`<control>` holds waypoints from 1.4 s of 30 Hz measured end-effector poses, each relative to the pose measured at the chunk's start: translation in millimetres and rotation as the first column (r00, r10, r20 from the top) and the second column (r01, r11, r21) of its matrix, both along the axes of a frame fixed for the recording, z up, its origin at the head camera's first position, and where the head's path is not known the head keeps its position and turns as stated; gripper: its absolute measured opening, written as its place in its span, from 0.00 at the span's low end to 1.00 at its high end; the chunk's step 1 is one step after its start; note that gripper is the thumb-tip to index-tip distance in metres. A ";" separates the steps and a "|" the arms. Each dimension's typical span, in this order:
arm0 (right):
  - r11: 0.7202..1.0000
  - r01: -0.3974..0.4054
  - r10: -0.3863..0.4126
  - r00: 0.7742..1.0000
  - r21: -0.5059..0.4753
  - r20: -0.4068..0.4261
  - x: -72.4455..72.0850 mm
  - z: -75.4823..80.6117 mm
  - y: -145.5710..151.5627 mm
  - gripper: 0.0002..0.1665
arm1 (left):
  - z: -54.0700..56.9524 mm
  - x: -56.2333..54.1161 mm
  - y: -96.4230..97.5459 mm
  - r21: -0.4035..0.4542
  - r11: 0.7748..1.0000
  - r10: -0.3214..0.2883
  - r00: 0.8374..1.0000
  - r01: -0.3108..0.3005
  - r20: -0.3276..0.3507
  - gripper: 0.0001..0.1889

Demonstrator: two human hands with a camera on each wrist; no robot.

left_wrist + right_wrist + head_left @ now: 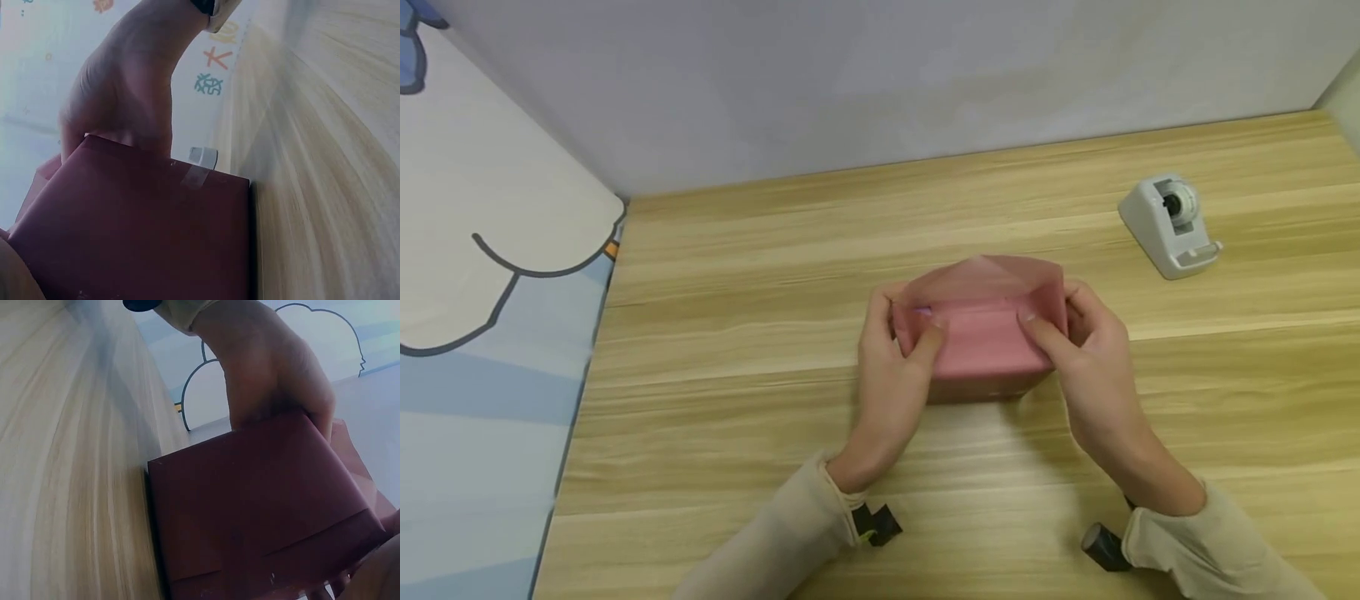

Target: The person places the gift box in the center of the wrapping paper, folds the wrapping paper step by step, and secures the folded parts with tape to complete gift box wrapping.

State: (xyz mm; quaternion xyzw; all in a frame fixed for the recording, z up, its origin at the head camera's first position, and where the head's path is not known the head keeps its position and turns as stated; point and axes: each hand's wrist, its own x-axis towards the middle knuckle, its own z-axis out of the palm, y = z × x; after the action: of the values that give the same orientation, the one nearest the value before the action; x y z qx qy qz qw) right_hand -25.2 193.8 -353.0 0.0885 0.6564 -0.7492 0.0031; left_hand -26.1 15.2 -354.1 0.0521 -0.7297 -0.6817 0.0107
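A box wrapped in pink paper (985, 387) sits on the table in front of me, its wrapping paper (992, 279) standing up as a raised flap along the far side. My left hand (887, 367) pinches the paper at the left end, thumb inside the fold and fingers outside. At the right end my right hand (1097, 358) pinches it the same way, thumb pressed on the inner side. In the left wrist view, a strip of clear tape (195, 177) lies near an edge of the box. The right wrist view shows a paper seam across the wrapped side.
A white tape dispenser (1168, 225) with a roll in it stands at the back right of the wooden table (737, 333). Behind the table rises a pale wall (850, 83). A cartoon-printed panel (490, 400) borders the left edge.
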 end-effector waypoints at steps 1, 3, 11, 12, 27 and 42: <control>1.000 0.015 -0.015 1.000 0.011 0.002 -0.1 0.2 -2.0 0.15 | 0.0 0.0 0.9 0.003 1.000 0.005 1.000 -0.005 0.001 0.11; 0.996 0.032 -0.032 0.999 0.082 0.002 0.5 0.2 -5.8 0.14 | 0.6 0.0 3.2 0.029 1.000 0.009 1.000 -0.009 0.002 0.10; 0.938 0.001 -0.002 1.000 0.348 0.004 8.5 -1.6 -14.3 0.25 | -0.5 2.2 9.6 0.020 1.000 -0.012 0.999 0.013 -0.040 0.13; 0.937 0.002 -0.003 1.000 0.350 0.001 8.9 -1.8 -14.4 0.26 | -0.9 2.6 9.5 0.021 1.000 -0.018 0.999 0.019 -0.045 0.17; 0.916 -0.074 0.107 0.992 0.395 -0.061 0.0 10.9 -7.8 0.30 | 3.6 -0.8 8.3 -0.131 0.990 -0.060 0.994 0.047 -0.096 0.28; 0.880 0.054 0.123 0.934 0.473 -0.336 1.8 31.0 0.0 0.27 | 1.7 -2.1 7.1 -0.199 0.980 -0.031 0.995 0.011 -0.097 0.25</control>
State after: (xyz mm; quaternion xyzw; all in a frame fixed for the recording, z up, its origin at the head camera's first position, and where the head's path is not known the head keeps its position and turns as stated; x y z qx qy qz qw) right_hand -23.4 193.8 -322.0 -0.0627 0.8106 -0.5689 -0.1240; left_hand -28.2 22.3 -352.4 0.0090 -0.7932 -0.6073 0.0449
